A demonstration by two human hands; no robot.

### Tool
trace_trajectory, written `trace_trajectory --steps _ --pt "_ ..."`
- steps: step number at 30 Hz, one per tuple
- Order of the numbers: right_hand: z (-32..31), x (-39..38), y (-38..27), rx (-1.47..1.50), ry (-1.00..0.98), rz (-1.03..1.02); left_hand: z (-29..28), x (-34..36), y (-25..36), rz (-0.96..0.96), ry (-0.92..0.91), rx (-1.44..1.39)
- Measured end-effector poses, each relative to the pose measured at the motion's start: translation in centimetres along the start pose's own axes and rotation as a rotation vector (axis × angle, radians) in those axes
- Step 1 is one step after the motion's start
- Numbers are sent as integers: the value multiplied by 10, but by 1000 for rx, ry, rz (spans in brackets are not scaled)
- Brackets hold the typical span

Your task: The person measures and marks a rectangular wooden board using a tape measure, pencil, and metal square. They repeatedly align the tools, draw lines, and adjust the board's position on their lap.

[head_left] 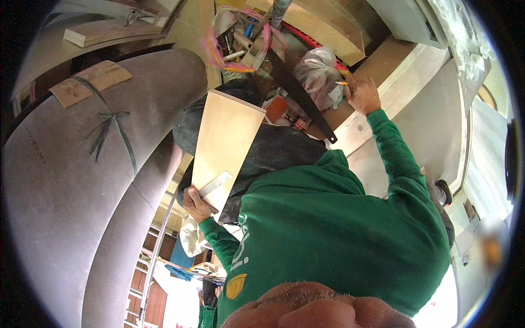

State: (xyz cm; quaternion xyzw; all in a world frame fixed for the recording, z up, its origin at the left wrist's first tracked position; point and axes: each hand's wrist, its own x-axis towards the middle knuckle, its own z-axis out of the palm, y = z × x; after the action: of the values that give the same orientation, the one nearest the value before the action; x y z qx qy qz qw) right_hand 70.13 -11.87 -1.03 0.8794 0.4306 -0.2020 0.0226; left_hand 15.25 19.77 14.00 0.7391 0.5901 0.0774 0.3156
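From my end, the biggest things I see are the curved brown sheets (65, 186) filling the left of the frame, a dark tie (113, 116) knotted around one of them. Next in size is the pale board (227, 139), at the centre-left of the frame, slanting up over the dark trousers (279, 150); I can't tell whether it rests on them. I judge it fairly light and stiff, dry rather than slippery, with square corners that could chip if knocked. I'd take hold of it by its long edges, or pinch the near end as now, though one end alone lets the far end dip. The saw (301, 95) lies at the upper centre, just right of the board, its narrow end toward the lower right. Above the board sits the pink-rimmed tool bag (240, 68), and to its right a clear plastic bag (317, 71).

My left hand (196, 204) is clamped on the board's lower end, with the metal ruler (215, 184) lying slantwise across the board beside the fingers. My right hand (363, 94), at the upper right, is curled narrow around the pencil (341, 83), smallest of all, its point toward the left.
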Motion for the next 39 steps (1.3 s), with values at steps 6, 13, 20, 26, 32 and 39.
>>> trace_trajectory --steps 6,13,20,26,32,39 --pt "-18 63 -92 415 73 -72 -4 5 -7 -14 -14 -37" --pt "63 232 -212 337 -170 -369 0 6 8 -14 13 -90" --pt "161 325 -234 145 -503 -382 -2 3 6 -49 24 -89" --pt "183 344 -211 93 -653 -292 2 -1 10 -74 59 -77" --pt "205 378 -222 -235 -646 -514 -3 13 1 -28 24 -57" --pt "205 329 -220 5 -310 -320 -2 26 5 -20 7 -62"
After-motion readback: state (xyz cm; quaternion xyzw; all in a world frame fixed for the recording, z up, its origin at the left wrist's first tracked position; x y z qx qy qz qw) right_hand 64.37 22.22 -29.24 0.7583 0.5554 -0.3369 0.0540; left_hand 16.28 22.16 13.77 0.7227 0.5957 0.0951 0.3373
